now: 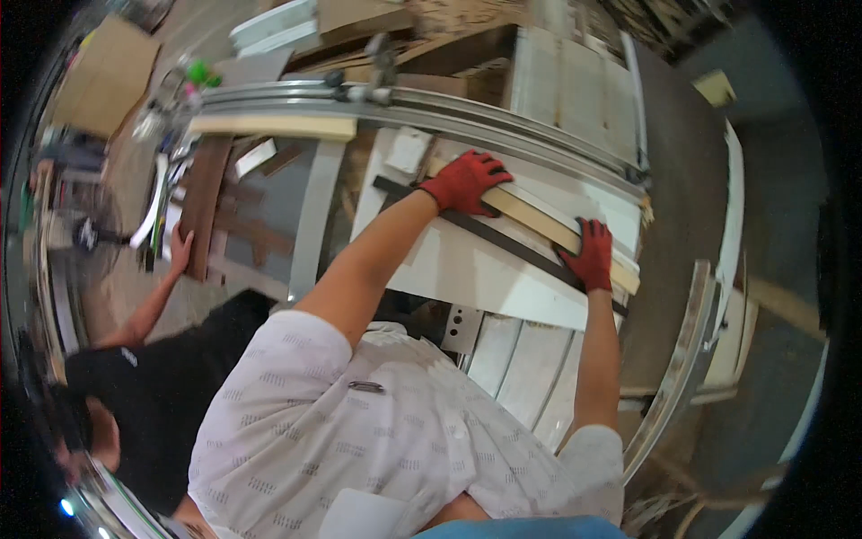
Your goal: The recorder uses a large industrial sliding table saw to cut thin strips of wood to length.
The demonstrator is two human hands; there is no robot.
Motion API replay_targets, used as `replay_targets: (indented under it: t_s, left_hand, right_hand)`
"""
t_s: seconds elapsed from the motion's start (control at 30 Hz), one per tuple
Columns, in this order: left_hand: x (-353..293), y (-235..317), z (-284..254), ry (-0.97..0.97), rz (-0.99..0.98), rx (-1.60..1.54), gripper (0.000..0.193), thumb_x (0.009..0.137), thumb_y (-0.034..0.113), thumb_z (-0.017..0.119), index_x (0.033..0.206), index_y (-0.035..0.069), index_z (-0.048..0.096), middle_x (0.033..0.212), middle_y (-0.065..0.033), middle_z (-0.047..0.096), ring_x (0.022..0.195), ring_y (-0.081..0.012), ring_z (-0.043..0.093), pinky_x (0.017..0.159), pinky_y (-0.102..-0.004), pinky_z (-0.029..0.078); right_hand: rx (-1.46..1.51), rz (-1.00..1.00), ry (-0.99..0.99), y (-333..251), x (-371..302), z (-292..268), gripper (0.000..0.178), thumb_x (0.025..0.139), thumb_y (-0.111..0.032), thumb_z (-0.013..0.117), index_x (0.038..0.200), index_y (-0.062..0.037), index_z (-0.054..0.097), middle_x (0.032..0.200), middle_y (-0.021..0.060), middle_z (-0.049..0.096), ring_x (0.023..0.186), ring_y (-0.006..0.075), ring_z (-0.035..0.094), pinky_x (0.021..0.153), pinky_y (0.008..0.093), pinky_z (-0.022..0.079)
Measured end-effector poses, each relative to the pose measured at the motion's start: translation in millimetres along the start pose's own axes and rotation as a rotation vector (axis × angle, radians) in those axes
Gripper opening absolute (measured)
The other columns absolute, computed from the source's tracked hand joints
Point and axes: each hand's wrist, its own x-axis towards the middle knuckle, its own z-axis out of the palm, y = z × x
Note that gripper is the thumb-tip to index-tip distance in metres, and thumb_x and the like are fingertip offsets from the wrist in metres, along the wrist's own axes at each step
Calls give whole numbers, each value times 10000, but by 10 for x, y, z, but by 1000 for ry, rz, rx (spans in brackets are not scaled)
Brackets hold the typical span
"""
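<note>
Both of my hands wear red gloves. My left hand (467,185) lies over a pale wooden strip (530,218), its fingers curled across the far side and the thumb on the near side. Further right, my right hand (590,256) grips the same strip close to its right end. A dark, narrow bar (512,244) runs nearly parallel along the near side of the strip and passes under my left wrist. Beneath them is a white board (449,260) on the machine table. A small white block (409,150) sits beyond the left end of the strip.
A metal rail (431,106) crosses behind the board. To the left, a co-worker's bare hand (180,250) touches a brown plank (205,207). Another pale strip (269,127) lies by the rail. Wood offcuts (359,36) are piled at the back, and a metal frame bar (675,359) stands at right.
</note>
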Motion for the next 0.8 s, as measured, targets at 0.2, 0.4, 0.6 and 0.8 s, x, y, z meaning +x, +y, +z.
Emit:
replay_targets:
  t_s: [0.2, 0.4, 0.6, 0.8]
  left_hand:
    - [-33, -153, 106, -87, 52, 218, 729, 710, 516, 741, 1262, 81, 546, 1128, -168, 544, 1052, -341, 530, 910, -465, 414]
    - [19, -329, -48, -215, -13, 209, 722, 763, 535, 698, 1277, 55, 535, 1162, -216, 555, 1126, -377, 502, 981, -496, 376]
    - [45, -67, 33, -60, 85, 117, 657, 690, 503, 729, 1151, 57, 585, 1042, -168, 594, 984, -339, 552, 871, -474, 418]
    - [-265, 91, 127, 26, 28, 143, 723, 704, 529, 707, 1206, 34, 546, 1086, -176, 561, 1016, -325, 540, 869, -475, 418]
  right_hand:
    - [19, -85, 74, 15, 147, 137, 771, 685, -560, 740, 1230, -45, 557, 1189, 188, 556, 1117, 398, 506, 984, 483, 410]
    - [89, -122, 141, -13, 379, 88, 759, 692, -547, 740, 1220, -30, 562, 1217, 182, 561, 1154, 378, 502, 1016, 463, 399]
    - [31, 45, -62, -127, 69, -191, 804, 705, -573, 705, 1256, -12, 538, 1264, 257, 530, 1151, 449, 485, 1014, 511, 386]
    - [102, 67, -230, -126, 16, 89, 872, 602, -555, 770, 1247, -22, 525, 1273, 245, 493, 1193, 457, 437, 1031, 554, 331]
